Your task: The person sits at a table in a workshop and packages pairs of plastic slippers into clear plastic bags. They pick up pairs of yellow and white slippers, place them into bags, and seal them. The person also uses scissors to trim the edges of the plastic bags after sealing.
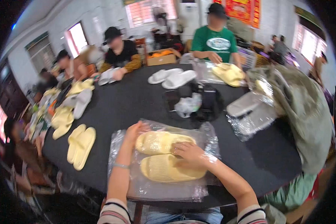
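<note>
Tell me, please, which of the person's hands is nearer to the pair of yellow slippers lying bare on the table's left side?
Left. The left hand is closer to that bare pair; the right hand rests farther right, on the bagged slippers.
</note>
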Motion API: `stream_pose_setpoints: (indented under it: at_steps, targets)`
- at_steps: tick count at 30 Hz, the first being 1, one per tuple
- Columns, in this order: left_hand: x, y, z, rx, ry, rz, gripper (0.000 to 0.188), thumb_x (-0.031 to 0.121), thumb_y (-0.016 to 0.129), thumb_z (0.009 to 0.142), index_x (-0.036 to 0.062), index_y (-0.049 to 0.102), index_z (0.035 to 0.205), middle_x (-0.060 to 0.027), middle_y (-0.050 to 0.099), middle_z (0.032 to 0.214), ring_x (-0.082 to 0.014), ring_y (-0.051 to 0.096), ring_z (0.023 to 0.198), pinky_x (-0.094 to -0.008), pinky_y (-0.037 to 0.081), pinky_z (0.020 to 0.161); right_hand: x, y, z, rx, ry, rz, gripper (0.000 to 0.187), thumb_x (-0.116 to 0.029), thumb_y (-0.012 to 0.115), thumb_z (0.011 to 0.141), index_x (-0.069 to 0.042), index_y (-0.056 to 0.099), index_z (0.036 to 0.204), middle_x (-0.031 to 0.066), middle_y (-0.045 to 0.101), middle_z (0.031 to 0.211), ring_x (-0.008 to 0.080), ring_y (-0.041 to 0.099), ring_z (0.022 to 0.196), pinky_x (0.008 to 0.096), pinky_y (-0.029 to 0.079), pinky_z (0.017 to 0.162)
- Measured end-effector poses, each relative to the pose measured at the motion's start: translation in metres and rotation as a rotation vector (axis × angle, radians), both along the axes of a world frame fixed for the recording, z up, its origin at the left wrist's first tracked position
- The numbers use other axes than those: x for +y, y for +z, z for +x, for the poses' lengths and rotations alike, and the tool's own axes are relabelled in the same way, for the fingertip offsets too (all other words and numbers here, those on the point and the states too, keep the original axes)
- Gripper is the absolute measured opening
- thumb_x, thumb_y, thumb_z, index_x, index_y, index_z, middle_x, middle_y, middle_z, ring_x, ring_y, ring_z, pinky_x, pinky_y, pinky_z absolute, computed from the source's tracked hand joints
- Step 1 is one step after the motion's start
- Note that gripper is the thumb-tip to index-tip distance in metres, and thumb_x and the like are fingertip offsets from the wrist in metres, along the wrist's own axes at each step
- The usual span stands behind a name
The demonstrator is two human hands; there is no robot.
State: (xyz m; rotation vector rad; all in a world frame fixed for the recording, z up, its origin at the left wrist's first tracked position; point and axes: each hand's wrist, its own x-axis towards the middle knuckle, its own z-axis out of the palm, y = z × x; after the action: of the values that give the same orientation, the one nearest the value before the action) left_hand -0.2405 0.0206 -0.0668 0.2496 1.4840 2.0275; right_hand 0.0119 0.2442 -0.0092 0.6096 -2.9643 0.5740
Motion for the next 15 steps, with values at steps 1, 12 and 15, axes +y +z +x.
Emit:
stream_pose_setpoints:
  at_steps: [1, 12, 15]
  targets:
    - [-0.002, 0.005, 0.003, -0.014, -0.006, 0.0, 0.044, 0.035, 0.054, 0.096, -0.0065, 0.06, 0.109, -0.0237, 0.065, 0.112, -0.0316, 0.065, 0.099, -0.0423, 0.055, 0.086, -0.006, -0.001, 0.0, 0.037, 0.034, -0.019, 0.062, -0.039, 0.068, 0.081, -0.006, 0.05, 0.131, 0.0161, 0.047, 0.138, 0.0319, 0.042, 0.131, 0.0461, 0.033, 0.108]
    - [0.03, 0.006, 0.042, 0.017, -0.3, 0.16, 0.042, 0.031, 0.049, 0.099, -0.0071, 0.06, 0.114, -0.0229, 0.067, 0.106, -0.0306, 0.066, 0.101, -0.0434, 0.054, 0.089, -0.023, -0.014, -0.003, 0.203, 0.084, 0.03, 0.047, -0.018, 0.068, 0.065, -0.006, 0.064, 0.11, 0.0121, 0.056, 0.125, 0.0286, 0.046, 0.126, 0.0503, 0.026, 0.112]
    - [0.029, -0.001, 0.033, -0.08, -0.201, 0.278, 0.036, 0.026, 0.049, 0.099, -0.0056, 0.06, 0.111, -0.0228, 0.067, 0.105, -0.0322, 0.067, 0.098, -0.0448, 0.054, 0.088, -0.021, -0.023, -0.004, 0.184, 0.111, 0.015, 0.049, -0.018, 0.068, 0.065, -0.008, 0.064, 0.113, 0.0119, 0.059, 0.122, 0.0286, 0.047, 0.125, 0.0507, 0.025, 0.112]
